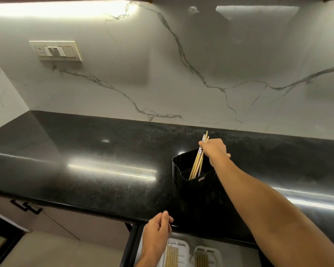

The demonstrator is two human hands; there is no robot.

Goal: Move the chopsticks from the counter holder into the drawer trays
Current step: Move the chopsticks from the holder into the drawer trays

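The right hand point(213, 149) clamps its grip on thin wooden chopsticks point(197, 164) in a black plastic holder point(196, 189) on the black tabletop point(85, 160); left hand point(156, 231) curled, hold unclear.

A warm strip light point(56, 8) along the top edge washes the marble wall point(162, 64) bright at upper left; the black counter point(85, 160) throws back long white glare streaks. Lower corners sit dim, and the wide lens bows the counter's edge
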